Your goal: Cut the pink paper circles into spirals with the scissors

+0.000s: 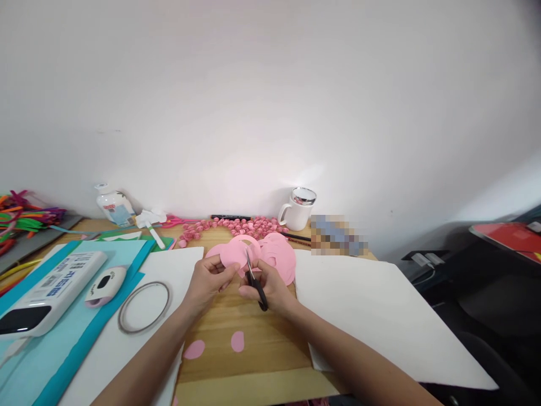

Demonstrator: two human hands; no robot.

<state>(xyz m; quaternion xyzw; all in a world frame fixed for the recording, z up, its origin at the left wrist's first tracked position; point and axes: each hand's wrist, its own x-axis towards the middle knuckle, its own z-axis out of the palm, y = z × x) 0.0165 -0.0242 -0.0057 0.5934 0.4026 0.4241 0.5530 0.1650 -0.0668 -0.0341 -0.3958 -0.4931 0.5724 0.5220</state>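
Note:
My left hand [212, 278] pinches a pink paper circle [232, 255] by its lower left edge. Black-handled scissors [256, 285] are in my right hand [273, 286], their blades pointing up at the right side of that circle. How far the blades are into the paper I cannot make out. Behind and right of my hands lies a pile of pink paper circles [282, 256], some with holes cut in them. Two small pink paper pieces, a left one [195, 349] and a right one [238, 341], lie on the wooden table [220, 363] in front of me.
Small rolled pink paper pieces [249, 226] line the back, beside a white mug [298, 210]. White boards flank my hands, the right one [363, 304] bare. Leftward are a tape roll [143, 307], a white power bank [54, 293], a cutter [105, 286] and a bottle [114, 206].

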